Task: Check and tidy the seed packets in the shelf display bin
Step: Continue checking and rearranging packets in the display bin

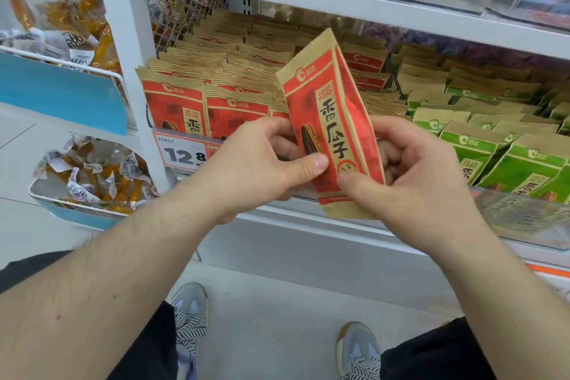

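Both hands hold one red seed packet (331, 129) upright in front of shelf bin (521, 216). Left grip (262, 160) pinches its left edge w/ thumb; right grip (410, 170) curls round right edge. Red packets (197, 95) stand in bin behind, green packets (493, 133) beside.

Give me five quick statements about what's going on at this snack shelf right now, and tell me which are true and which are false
1. Both hands hold one red seed packet. True: the left hand and the right hand each pinch its lower part.
2. The held packet is green. False: it is red and tan; the green packets sit in the bin to the right.
3. Red packets stand in rows in the bin behind the hands. True.
4. The price tag hangs below the green packets. False: it sits below the red packets, at the left.
5. The held packet lies flat on the shelf. False: it is held up in front of the shelf, roughly upright and tilted.
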Tool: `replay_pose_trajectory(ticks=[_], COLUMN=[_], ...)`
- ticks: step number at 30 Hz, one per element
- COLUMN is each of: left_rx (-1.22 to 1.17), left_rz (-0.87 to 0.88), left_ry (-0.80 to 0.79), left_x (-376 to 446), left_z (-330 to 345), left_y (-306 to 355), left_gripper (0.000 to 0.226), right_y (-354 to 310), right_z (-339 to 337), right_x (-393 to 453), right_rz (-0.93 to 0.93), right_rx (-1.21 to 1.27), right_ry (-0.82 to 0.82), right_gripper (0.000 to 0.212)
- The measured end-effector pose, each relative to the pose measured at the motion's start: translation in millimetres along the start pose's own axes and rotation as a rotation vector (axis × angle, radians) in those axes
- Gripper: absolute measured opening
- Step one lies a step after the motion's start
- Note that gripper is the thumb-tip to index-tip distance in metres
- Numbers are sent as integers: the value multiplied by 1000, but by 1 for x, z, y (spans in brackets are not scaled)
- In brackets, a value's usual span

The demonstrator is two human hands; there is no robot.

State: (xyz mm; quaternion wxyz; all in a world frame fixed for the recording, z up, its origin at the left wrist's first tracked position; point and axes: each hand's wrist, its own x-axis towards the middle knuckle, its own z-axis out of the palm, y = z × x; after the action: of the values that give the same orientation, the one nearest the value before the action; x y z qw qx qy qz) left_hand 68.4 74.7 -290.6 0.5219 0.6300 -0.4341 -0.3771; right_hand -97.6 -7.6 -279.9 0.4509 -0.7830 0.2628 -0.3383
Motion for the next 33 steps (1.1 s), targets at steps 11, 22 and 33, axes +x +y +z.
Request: replay_pose_trajectory(ticks=[11,22,33], left_rx=[-415,-320,-311], left_rz=[-162,-67,-63], left_ry=[-284,-115,-102], left_x=[-1,5,5], left_z=[-3,-4,-7], left_y=[-5,-2,-3], left_gripper=[35,29,23], right_y=[1,3,1], right_z=[15,6,8], right_x=[-3,3,5], right_rz=[-15,225,242], right_rx=[-98,215,229], right_ry=[74,-21,45], right_gripper=[28,12,41])
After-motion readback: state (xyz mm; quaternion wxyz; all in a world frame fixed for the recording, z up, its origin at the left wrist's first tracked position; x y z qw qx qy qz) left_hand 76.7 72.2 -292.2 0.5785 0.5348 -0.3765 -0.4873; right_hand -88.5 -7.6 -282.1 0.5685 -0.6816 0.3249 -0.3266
